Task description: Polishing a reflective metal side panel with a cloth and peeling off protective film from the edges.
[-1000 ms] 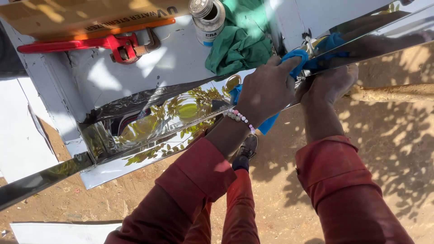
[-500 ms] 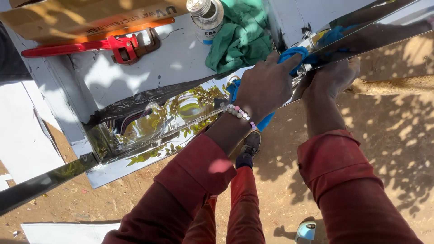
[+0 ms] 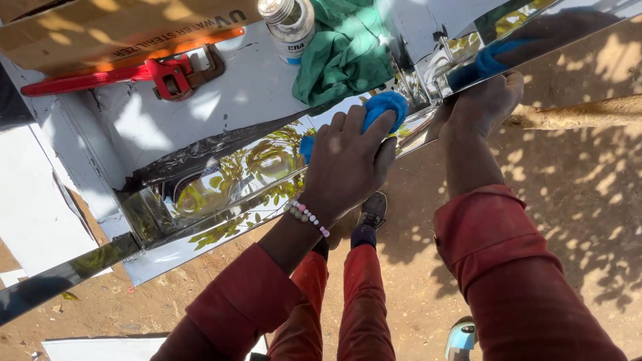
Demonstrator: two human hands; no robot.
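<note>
My left hand presses a blue cloth against a long, mirror-bright metal strip that runs diagonally across the view and reflects green leaves. A bead bracelet sits on that wrist. My right hand grips the edge of the same strip further right, fingers curled under it. Both sleeves are red.
On the white sheet-metal surface behind the strip lie a red pipe wrench, a small metal can and a crumpled green rag. A cardboard box lies at the back. Below are sandy ground, my legs and shoes.
My left hand has slid the blue cloth leftward along the strip, away from my right hand. The view has shifted slightly.
</note>
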